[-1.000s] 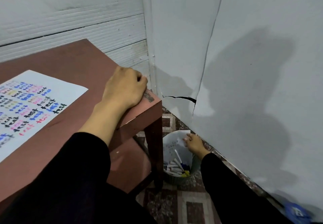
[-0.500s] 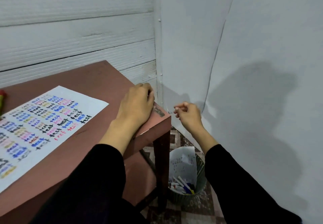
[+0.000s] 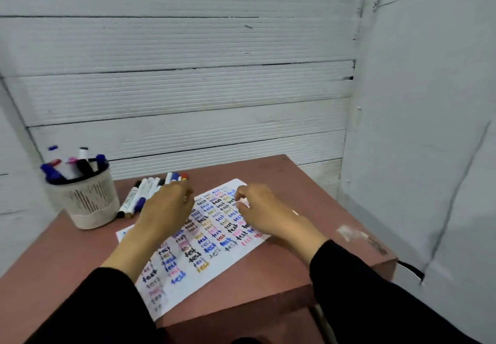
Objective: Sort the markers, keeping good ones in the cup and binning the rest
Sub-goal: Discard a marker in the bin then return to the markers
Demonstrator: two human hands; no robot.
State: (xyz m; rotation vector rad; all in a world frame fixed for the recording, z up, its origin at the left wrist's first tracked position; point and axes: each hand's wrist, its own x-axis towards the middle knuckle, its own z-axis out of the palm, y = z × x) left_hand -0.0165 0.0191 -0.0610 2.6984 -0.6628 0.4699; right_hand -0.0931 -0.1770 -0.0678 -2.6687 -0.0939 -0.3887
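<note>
My left hand (image 3: 167, 209) hangs over the near end of the row of markers (image 3: 149, 192) and the left edge of the sheet (image 3: 214, 239). It hides the markers' right side, and its fingertips are turned away from me, so I cannot tell whether they touch a marker or how far they are spread. The whole frame is smeared with motion. My right hand (image 3: 261, 209) hovers over the sheet's far right part, fingers loosely curled and gripping nothing. Both black sleeves run off the bottom edge.

In the row on the table (image 3: 295, 276), just right of the cup (image 3: 86, 204), I count about seven markers lying side by side, white barrels with black, blue, red and yellow ends; the exact number is unclear under my hand. Print on one barrel is too blurred to read. The cup is a cream slotted one with a dark rim, standing upright at the table's far left, holding roughly six markers, caps up: blue, red, pink, black, white.

The one sheet carries the word "test" again and again in columns, in black, blue, pink, red and yellow ink. My wrists cover part of it.
</note>
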